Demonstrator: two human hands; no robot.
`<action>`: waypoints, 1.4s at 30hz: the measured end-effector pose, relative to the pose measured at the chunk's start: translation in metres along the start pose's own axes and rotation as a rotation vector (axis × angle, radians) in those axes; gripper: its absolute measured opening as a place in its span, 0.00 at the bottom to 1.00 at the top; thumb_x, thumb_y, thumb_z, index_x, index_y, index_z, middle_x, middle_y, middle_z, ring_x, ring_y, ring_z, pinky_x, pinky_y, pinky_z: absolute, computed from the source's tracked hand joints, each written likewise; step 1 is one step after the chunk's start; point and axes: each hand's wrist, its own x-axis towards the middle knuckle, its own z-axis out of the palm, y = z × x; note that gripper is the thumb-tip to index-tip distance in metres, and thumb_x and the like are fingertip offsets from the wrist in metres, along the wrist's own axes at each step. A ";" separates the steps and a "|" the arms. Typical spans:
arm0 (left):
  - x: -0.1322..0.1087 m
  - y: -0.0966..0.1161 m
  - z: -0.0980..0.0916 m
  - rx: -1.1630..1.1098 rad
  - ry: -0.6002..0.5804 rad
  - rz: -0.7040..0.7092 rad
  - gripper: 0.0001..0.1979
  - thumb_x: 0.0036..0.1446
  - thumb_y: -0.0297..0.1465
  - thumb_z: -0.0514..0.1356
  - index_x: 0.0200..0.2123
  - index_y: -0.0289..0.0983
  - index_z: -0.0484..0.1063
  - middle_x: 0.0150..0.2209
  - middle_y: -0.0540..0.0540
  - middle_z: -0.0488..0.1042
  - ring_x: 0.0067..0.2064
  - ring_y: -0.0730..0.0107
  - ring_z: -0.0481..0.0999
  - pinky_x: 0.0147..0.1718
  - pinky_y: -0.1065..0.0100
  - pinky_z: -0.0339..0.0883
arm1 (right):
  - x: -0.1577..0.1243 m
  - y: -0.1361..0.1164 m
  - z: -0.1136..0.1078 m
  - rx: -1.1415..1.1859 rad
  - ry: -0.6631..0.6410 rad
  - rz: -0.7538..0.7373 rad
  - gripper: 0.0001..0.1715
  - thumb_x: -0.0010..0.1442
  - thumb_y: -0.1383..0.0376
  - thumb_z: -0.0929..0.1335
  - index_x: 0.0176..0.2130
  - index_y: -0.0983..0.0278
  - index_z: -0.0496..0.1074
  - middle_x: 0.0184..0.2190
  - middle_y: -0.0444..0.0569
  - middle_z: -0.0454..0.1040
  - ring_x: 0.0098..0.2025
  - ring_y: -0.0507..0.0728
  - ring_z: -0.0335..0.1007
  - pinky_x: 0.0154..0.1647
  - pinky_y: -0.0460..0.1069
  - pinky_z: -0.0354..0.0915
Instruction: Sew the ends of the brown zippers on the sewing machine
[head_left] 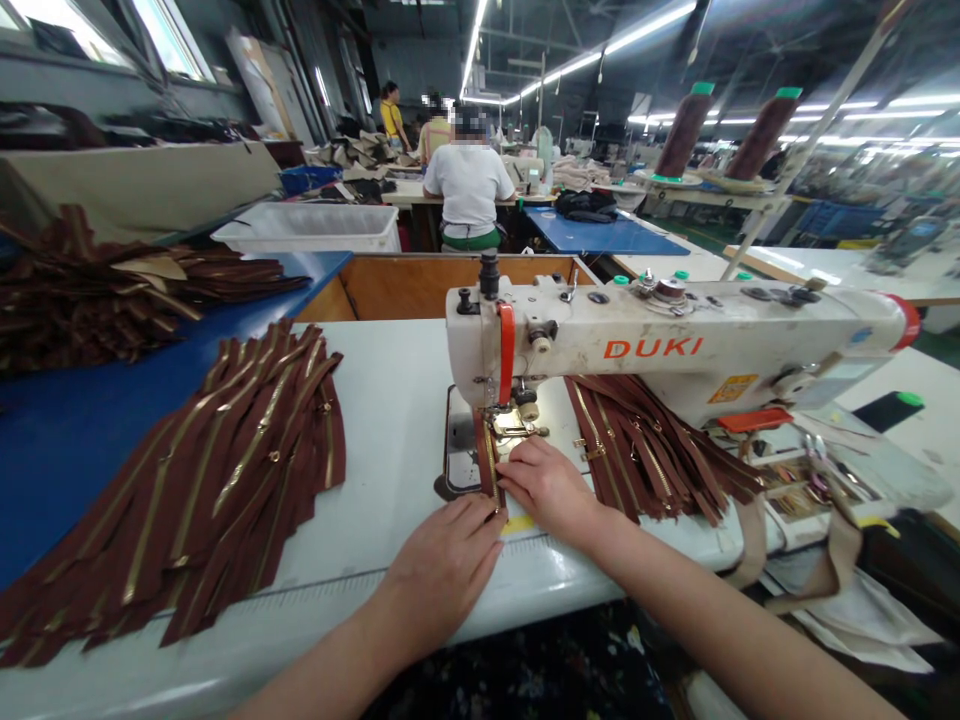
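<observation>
A brown zipper [489, 462] with gold teeth runs under the needle area of a white sewing machine [570, 340]. At the zipper's near end, my left hand [452, 555] has its fingers closed together on the tape. My right hand [551, 488] pinches the zipper's right edge, just in front of the brass guide [513, 424] by the presser foot. To the left lies a fanned pile of brown zippers [247, 450]. Another bundle of zippers [645, 450] rests under the machine arm on the right.
More brown strips [90, 290] are heaped on the blue table [45, 450] at far left. A tray of small tools [810, 490] sits at right, beside a black thread cone [885, 408]. Beyond stand a white bin [315, 228] and a seated person [470, 185].
</observation>
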 end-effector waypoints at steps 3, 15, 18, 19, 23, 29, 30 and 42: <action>0.001 0.000 0.000 0.003 -0.008 -0.003 0.14 0.63 0.26 0.48 0.47 0.33 0.70 0.42 0.39 0.73 0.46 0.58 0.71 0.44 0.55 0.71 | 0.000 -0.001 -0.001 -0.028 0.014 0.029 0.04 0.59 0.67 0.69 0.36 0.65 0.75 0.32 0.49 0.72 0.38 0.58 0.62 0.39 0.51 0.62; 0.001 0.002 -0.003 0.001 -0.016 -0.006 0.14 0.62 0.26 0.49 0.47 0.33 0.70 0.42 0.39 0.73 0.46 0.58 0.71 0.45 0.55 0.71 | 0.000 0.001 0.003 -0.062 -0.006 0.009 0.04 0.59 0.66 0.69 0.36 0.65 0.74 0.32 0.48 0.72 0.39 0.58 0.62 0.40 0.51 0.59; 0.001 0.001 -0.001 0.001 -0.022 -0.013 0.14 0.63 0.27 0.49 0.47 0.33 0.69 0.42 0.39 0.73 0.46 0.58 0.71 0.45 0.55 0.71 | 0.001 0.001 0.001 -0.099 -0.026 -0.007 0.04 0.59 0.66 0.69 0.36 0.64 0.74 0.32 0.48 0.72 0.39 0.58 0.62 0.41 0.51 0.58; 0.001 0.001 -0.001 0.004 -0.025 -0.014 0.14 0.63 0.27 0.49 0.47 0.33 0.69 0.43 0.39 0.73 0.46 0.58 0.71 0.45 0.55 0.71 | 0.001 0.001 0.000 -0.113 -0.033 -0.013 0.04 0.59 0.66 0.69 0.36 0.65 0.73 0.32 0.48 0.72 0.40 0.58 0.62 0.41 0.51 0.58; 0.004 -0.003 0.000 0.042 -0.038 -0.002 0.15 0.63 0.26 0.47 0.47 0.33 0.70 0.43 0.40 0.73 0.47 0.59 0.71 0.46 0.56 0.70 | 0.006 0.002 -0.002 -0.165 -0.058 -0.040 0.04 0.60 0.66 0.68 0.36 0.65 0.72 0.32 0.48 0.72 0.40 0.58 0.62 0.43 0.52 0.57; 0.015 -0.014 0.001 0.121 -0.019 0.022 0.15 0.64 0.25 0.46 0.45 0.30 0.71 0.43 0.38 0.74 0.47 0.58 0.71 0.47 0.56 0.69 | 0.017 0.010 0.003 -0.226 -0.063 -0.059 0.06 0.62 0.66 0.66 0.33 0.65 0.71 0.32 0.48 0.71 0.40 0.58 0.62 0.40 0.51 0.55; 0.016 -0.016 0.001 0.126 -0.023 0.018 0.15 0.64 0.25 0.46 0.45 0.30 0.71 0.43 0.38 0.74 0.47 0.58 0.71 0.47 0.56 0.69 | 0.019 0.011 0.004 -0.232 -0.063 -0.059 0.06 0.62 0.66 0.66 0.34 0.65 0.71 0.31 0.48 0.71 0.40 0.57 0.62 0.40 0.51 0.55; 0.030 -0.038 0.010 0.200 -0.037 0.028 0.16 0.64 0.26 0.46 0.46 0.29 0.72 0.46 0.36 0.74 0.51 0.57 0.70 0.51 0.55 0.66 | 0.025 0.016 0.007 -0.205 -0.068 -0.004 0.09 0.64 0.66 0.64 0.34 0.65 0.73 0.32 0.48 0.71 0.37 0.56 0.61 0.39 0.50 0.54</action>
